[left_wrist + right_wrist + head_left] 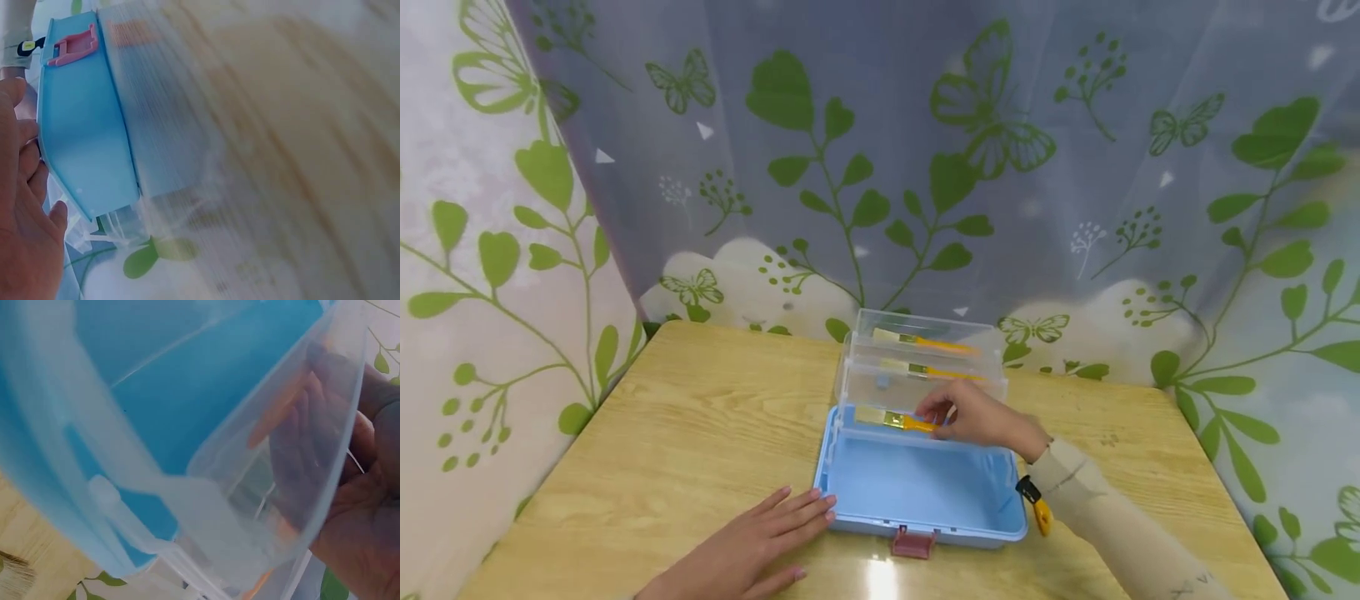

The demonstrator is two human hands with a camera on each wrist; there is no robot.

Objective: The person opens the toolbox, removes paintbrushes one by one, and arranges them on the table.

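Note:
A blue toolbox (917, 483) with clear fold-out trays (917, 392) stands open on the table. In its lowest tray lies a flat paintbrush (891, 419) with pale bristles and an orange handle. My right hand (973, 415) pinches this handle near its end; in the right wrist view the fingers (306, 444) show blurred through the clear plastic. Two similar paintbrushes lie in the upper trays, one in the top tray (940, 344) and one in the middle tray (932, 371). My left hand (763, 537) lies flat, fingertips at the box's front left corner.
A pink latch (913, 543) hangs at the box's front. Beside its right edge, close to my right sleeve, shows an orange handle (1042, 515); bristles (15, 578) lie on the wooden table (722, 400) in the right wrist view. Patterned curtains (880, 167) surround the table.

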